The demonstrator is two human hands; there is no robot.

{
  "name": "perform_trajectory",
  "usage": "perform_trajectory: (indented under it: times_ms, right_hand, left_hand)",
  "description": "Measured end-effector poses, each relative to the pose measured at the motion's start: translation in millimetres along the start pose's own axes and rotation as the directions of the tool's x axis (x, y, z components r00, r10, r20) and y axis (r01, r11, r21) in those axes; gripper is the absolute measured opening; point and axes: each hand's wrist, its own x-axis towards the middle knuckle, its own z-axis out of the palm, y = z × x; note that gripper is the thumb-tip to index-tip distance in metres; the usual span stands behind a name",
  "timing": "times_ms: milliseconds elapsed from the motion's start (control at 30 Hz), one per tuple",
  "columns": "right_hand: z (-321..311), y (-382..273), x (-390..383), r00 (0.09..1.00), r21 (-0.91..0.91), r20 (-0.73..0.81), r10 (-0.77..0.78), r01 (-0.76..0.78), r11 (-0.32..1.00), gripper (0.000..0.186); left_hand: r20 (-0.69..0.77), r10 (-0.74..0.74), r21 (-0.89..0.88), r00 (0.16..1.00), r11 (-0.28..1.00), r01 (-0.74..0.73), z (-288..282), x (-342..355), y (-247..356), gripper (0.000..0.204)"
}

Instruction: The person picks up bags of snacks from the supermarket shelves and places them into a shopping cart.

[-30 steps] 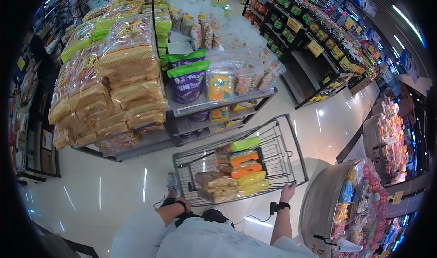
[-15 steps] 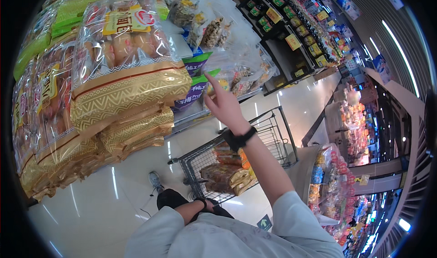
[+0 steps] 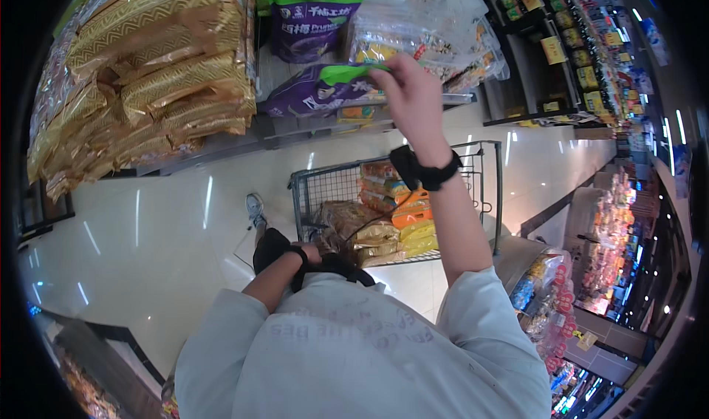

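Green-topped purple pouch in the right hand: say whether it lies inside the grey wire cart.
No, the right hand holds the pouch by its green top at the shelf, outside the cart.

Your right hand (image 3: 415, 101) is stretched out ahead of you, its thumb (image 3: 385, 83) and fingers (image 3: 399, 63) brought together in a pinch with the tips toward the left. Below that grip and a little to its right comes your right wrist (image 3: 437, 157), and the right forearm (image 3: 459, 227) runs on down from there toward you, the arm looking nearly straight. Well below the grip and to its left, your left hand (image 3: 313, 254) lies drawn in close to you, with the left forearm (image 3: 272, 280) slanting up to it; its finger pose is too small to make out.
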Motion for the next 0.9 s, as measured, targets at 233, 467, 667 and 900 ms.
perform_trajectory:
  times_ms: [233, 467, 667, 900]
  right_hand:
    - [-65.5, 35.1, -130.2, 0.920, 0.099, 0.244, 0.307, -0.339, 0.936, 0.013]
    - [2.7, 139.7, -251.0, 0.879, 0.031, 0.256, 0.401, -0.422, 0.906, 0.013]
    - [35.0, 208.3, -299.1, 0.762, -0.148, 0.256, 0.596, -0.578, 0.803, 0.015]
    - [55.4, 222.1, -352.9, 0.630, -0.319, 0.447, 0.635, -0.551, 0.771, 0.018]
  left_hand:
    - [0.114, -0.009, 0.132, 0.993, 0.991, -0.006, -8.8, 3.9, 16.4, 0.044]
    - [-0.006, -0.190, 0.008, 0.982, 0.982, 0.190, 21.0, 3.9, 25.2, 0.047]
    - [-0.077, -0.179, 0.004, 0.981, 0.984, 0.180, 6.1, -19.1, 50.7, 0.043]
    - [-0.163, -0.190, -0.112, 0.968, 0.978, 0.174, 33.8, -11.9, 32.5, 0.041]
